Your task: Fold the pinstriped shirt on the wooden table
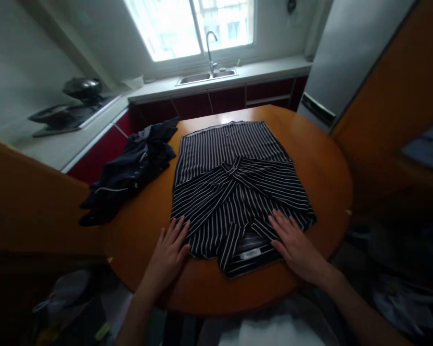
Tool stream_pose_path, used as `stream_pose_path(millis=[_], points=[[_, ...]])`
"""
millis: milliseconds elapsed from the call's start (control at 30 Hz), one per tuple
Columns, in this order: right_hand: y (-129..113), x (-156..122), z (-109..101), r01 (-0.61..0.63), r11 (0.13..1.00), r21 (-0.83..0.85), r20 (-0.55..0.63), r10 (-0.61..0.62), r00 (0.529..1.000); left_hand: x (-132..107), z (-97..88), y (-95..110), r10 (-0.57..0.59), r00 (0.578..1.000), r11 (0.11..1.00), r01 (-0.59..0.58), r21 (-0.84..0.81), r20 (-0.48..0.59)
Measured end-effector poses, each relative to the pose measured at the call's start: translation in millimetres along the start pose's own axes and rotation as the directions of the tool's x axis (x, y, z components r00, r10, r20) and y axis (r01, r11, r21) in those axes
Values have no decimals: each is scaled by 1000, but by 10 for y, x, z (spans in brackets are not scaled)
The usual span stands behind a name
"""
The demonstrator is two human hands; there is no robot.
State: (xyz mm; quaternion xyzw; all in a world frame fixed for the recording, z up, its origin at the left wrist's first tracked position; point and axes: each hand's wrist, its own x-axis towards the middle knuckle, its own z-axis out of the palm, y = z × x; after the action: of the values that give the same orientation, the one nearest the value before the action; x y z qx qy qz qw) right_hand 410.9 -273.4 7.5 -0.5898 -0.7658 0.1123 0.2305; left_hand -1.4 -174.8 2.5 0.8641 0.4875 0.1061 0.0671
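A black shirt with white stripes [234, 187] lies flat on the round wooden table [321, 158], its collar toward me and its sleeves folded across the body so they meet near the middle. A white label shows inside the collar. My left hand [169, 250] rests on the shirt's near left corner, fingers spread and flat. On the near right part, beside the collar, my right hand [294, 245] lies palm down with its fingers stretched out. Neither hand grips the fabric.
Dark crumpled clothes [133, 168] lie at the table's left edge, partly hanging over. Beyond stand a counter with a sink [205, 77], a faucet [211, 50] and a stove with a pan [54, 115]. A refrigerator [357, 53] is at the right.
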Motion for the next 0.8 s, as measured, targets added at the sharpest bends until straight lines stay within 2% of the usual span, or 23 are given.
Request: stream_pose_path(millis=[100,200,267,333,433,533,600,700,767,800], points=[[-38,-134,-20,-2,999,36,21,1,1000,-4,85,-131,40,999,999,-39,32,-37],[20,-122,-126,-99,990,100,-118,110,987,24,77,-141,49,992,998,-52,-21,-116],[164,-63,-200,-182,978,97,-223,200,954,52,56,-83,52,986,996,-64,-67,-156],[349,-3,-238,-256,965,52,-271,260,927,77,46,-19,65,984,991,-84,-106,-168],[569,27,-210,-298,952,-76,-202,278,939,81,40,22,55,991,980,-77,-182,-126],[656,-27,-128,-285,943,-172,-149,261,954,35,-22,-8,-58,990,957,18,-289,-130],[677,-81,-80,-284,944,-168,-208,247,946,-9,-105,-42,-206,957,934,130,-333,-205],[710,-131,-42,-286,953,-98,-335,238,912,-66,-234,-73,-421,848,879,294,-375,-323],[728,-138,-35,-290,956,-49,-385,250,889,-92,-278,-62,-484,804,852,343,-396,-345],[733,-138,-34,-292,956,-31,-397,256,881,-103,-282,-47,-486,806,850,346,-397,-338]])
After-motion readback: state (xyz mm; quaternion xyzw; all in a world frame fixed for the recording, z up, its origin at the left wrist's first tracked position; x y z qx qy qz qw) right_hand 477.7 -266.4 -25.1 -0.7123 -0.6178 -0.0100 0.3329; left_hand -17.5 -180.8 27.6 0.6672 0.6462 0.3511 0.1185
